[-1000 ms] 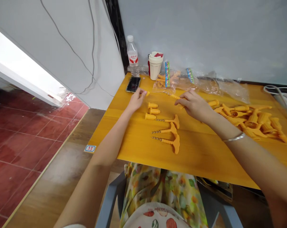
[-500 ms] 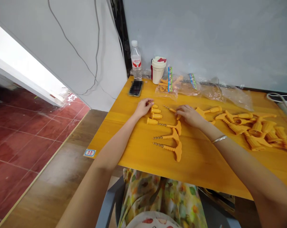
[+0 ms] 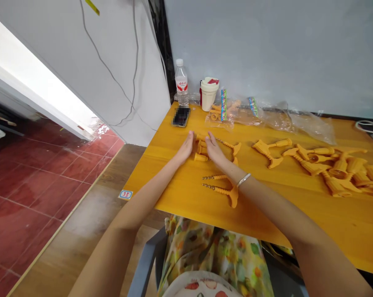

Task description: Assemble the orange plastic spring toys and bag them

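Note:
My left hand (image 3: 185, 148) stands on edge on the table, fingers straight, at the left of a short column of orange plastic sleeves (image 3: 200, 157). Facing it from the other side, my right hand (image 3: 215, 150) is also stretched flat, its fingertips against or very near the sleeves and hiding part of them. Neither hand grips anything. An orange T-handled corkscrew (image 3: 236, 148) lies just beyond my right hand. Below my right wrist are two more corkscrews (image 3: 233, 196), metal spirals pointing left. My right forearm partly covers the handles of those in between.
To the right lie a corkscrew joined to a sleeve (image 3: 268, 152) and a pile of orange corkscrews and sleeves (image 3: 341, 167). Along the back are clear plastic bags (image 3: 275, 119), a cream cup (image 3: 209, 95), a water bottle (image 3: 181, 84) and a phone (image 3: 181, 116). A number label (image 3: 125, 194) marks the left edge.
My right hand has left the far corkscrew and moved left to the sleeves. My left hand has straightened its fingers beside them. The view has shifted slightly.

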Tool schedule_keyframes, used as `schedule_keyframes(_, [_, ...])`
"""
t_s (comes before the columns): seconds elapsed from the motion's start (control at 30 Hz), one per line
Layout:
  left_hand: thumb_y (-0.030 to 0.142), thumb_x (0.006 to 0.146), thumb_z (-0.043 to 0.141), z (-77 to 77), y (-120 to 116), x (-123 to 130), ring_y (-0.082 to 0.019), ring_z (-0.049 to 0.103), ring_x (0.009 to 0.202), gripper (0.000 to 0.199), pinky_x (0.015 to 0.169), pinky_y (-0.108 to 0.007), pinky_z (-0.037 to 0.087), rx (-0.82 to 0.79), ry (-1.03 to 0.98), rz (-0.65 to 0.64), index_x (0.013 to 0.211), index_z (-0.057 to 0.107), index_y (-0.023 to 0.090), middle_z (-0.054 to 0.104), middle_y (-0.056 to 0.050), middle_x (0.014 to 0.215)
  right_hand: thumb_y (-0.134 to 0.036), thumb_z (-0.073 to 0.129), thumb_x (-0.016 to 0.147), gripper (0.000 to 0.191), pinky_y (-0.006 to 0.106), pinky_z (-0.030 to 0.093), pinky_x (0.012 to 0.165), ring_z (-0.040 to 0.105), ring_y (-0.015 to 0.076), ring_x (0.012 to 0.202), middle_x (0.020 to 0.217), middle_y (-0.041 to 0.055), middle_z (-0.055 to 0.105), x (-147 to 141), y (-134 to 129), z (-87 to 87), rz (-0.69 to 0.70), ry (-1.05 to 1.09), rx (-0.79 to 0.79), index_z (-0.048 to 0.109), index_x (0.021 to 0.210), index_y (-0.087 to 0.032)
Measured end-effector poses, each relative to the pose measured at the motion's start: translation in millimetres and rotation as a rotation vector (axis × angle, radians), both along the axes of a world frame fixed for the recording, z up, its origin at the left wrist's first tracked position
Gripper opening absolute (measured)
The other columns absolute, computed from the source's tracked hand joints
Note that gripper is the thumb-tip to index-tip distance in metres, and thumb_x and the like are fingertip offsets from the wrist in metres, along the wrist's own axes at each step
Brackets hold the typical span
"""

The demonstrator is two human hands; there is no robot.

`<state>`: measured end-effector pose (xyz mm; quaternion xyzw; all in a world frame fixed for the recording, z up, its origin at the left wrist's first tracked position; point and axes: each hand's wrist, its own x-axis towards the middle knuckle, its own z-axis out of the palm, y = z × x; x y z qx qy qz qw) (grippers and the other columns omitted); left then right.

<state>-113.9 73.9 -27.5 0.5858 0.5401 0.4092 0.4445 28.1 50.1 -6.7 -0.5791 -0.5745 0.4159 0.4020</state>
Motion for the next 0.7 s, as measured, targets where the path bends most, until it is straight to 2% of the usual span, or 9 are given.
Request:
schedule_keyframes(0.13, [0.072, 0.096, 0.006, 1.7, -16, 6, -0.022, 0.020, 0.153, 0.083, 0.125, -0.038, 0.022, -0.043, -0.051, -0.054, 0.154, 0.033, 0.019, 0.024, -0.008, 0.164, -0.059, 0.028, 0.097, 0.070, 0.047, 0.014, 0.126, 0.023, 0.0214, 0.152, 0.163, 0.0081, 0.028, -16, 7, -11.3, -0.068, 0.085, -0.012, 0.033, 0.153, -0.018])
schedule_keyframes(0.23, [0.069, 0.097, 0.005, 1.0, -13, 10, -0.017, 0.014, 0.154, 0.083, 0.126, -0.031, 0.014, -0.045, -0.054, -0.050, 0.157, 0.027, 0.017, 0.019, -0.006, 0.165, -0.067, 0.025, 0.095, 0.081, 0.043, 0.013, 0.126, 0.021, 0.0232, 0.153, 0.163, 0.0127, 0.027, -29, 15, -18.8, -0.124, 0.127, 0.001, 0.034, 0.153, -0.012])
schedule_keyframes(0.33, [0.067, 0.098, 0.006, -1.4, 1, 8, -0.016, 0.017, 0.153, 0.081, 0.125, -0.031, 0.016, -0.041, -0.092, -0.046, 0.156, 0.027, 0.016, 0.020, -0.007, 0.165, -0.071, 0.019, 0.094, 0.087, 0.044, 0.012, 0.126, 0.020, 0.0253, 0.153, 0.163, 0.0164, 0.027, -45, 26, -23.0, -0.159, 0.106, 0.019, 0.033, 0.153, -0.008])
schedule_keyframes(0.47, [0.068, 0.098, 0.009, -5.1, 19, 0, -0.019, 0.023, 0.152, 0.080, 0.125, -0.035, 0.020, -0.020, -0.150, -0.055, 0.155, 0.031, 0.017, 0.023, -0.009, 0.164, -0.068, 0.017, 0.097, 0.083, 0.044, 0.014, 0.125, 0.023, 0.0251, 0.152, 0.161, 0.0156, 0.030, -57, 40, -22.7, -0.181, 0.072, 0.018, 0.033, 0.153, -0.009])
schedule_keyframes(0.57, [0.072, 0.096, 0.007, -10.0, 25, -5, -0.019, 0.026, 0.151, 0.081, 0.125, -0.040, 0.021, 0.013, -0.192, -0.044, 0.153, 0.033, 0.021, 0.028, -0.010, 0.163, -0.062, 0.022, 0.098, 0.075, 0.041, 0.017, 0.125, 0.026, 0.0230, 0.151, 0.161, 0.0133, 0.033, -41, 46, -17.0, -0.156, 0.057, 0.044, 0.037, 0.151, -0.010])
schedule_keyframes(0.7, [0.077, 0.091, 0.006, -16.6, 27, -9, -0.018, 0.025, 0.151, 0.086, 0.125, -0.039, 0.024, 0.047, -0.252, -0.015, 0.152, 0.035, 0.024, 0.030, -0.008, 0.163, -0.055, 0.034, 0.099, 0.060, 0.042, 0.022, 0.124, 0.038, 0.0214, 0.145, 0.153, 0.0071, 0.047, 26, 44, -5.9, -0.096, -0.037, 0.115, 0.049, 0.144, -0.018])
